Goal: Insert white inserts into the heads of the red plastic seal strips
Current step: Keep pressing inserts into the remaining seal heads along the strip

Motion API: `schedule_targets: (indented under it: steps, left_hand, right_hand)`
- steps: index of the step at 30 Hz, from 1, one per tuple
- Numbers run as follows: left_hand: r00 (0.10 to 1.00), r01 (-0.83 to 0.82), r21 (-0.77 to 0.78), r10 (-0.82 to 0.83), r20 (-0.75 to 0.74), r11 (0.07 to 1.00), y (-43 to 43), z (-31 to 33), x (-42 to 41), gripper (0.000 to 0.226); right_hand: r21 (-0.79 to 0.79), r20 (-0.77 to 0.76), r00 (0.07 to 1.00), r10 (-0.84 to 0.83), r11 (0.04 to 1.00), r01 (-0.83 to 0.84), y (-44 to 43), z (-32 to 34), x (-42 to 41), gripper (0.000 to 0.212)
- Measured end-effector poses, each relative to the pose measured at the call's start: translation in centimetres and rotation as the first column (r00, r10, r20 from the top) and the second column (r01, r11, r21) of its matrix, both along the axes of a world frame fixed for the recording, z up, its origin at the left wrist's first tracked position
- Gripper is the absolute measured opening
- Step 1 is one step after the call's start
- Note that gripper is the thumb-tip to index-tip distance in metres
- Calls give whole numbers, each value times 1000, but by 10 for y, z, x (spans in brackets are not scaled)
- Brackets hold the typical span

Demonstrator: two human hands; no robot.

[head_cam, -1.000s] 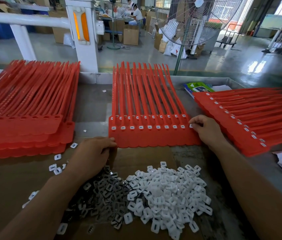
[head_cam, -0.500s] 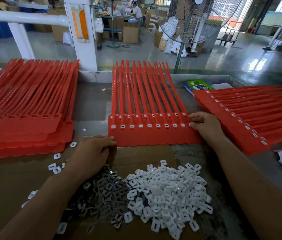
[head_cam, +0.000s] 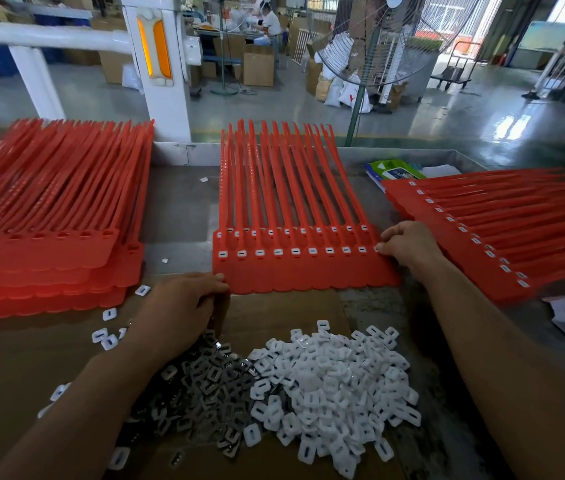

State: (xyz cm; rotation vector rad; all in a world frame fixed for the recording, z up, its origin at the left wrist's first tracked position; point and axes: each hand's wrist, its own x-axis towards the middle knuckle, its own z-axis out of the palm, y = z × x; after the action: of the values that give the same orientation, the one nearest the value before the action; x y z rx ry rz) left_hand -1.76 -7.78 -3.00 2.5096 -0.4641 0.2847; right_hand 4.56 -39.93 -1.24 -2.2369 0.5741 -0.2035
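Observation:
A sheet of joined red seal strips (head_cam: 294,271) lies flat in the middle, with white inserts seated along its row of heads. My right hand (head_cam: 409,245) is at the sheet's right end, fingertips pinching a white insert (head_cam: 377,249) at the last head. Below the sheet a pile of white inserts (head_cam: 336,382) is heaped on brown cardboard (head_cam: 284,313). My left hand (head_cam: 184,306) rests knuckles-up at the pile's upper left, touching the sheet's lower left corner. Its fingers curl downward and their tips are hidden.
A stack of red strip sheets (head_cam: 42,244) with empty heads lies at the left. Another stack (head_cam: 495,230) with inserts fitted lies angled at the right, over a green packet (head_cam: 391,171). Loose inserts (head_cam: 107,336) are scattered left of my hand. The metal table wall (head_cam: 184,154) runs behind.
My right hand has stayed at the rightmost head of the middle sheet, shifting only slightly. My left hand has not visibly moved.

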Motion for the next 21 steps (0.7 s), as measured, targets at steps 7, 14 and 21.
schedule_targets:
  steps: [7,14,21]
  left_hand:
    - [1000,-2,7,2,-6,1000,-1,0,0,31]
    - [1000,-5,46,4,10,999,-1,-1,-1,31]
    - [982,-183,60,180,50,981,-5,0,-4,27]
  right_hand:
    - [-211,137,989,60,977,-30,-1,-10,-20,19]
    - [-172,-173,972,157,967,-186,-7,6,-41,46]
    - [-40,-162,976,148,987,-157,-6,5,-52,22]
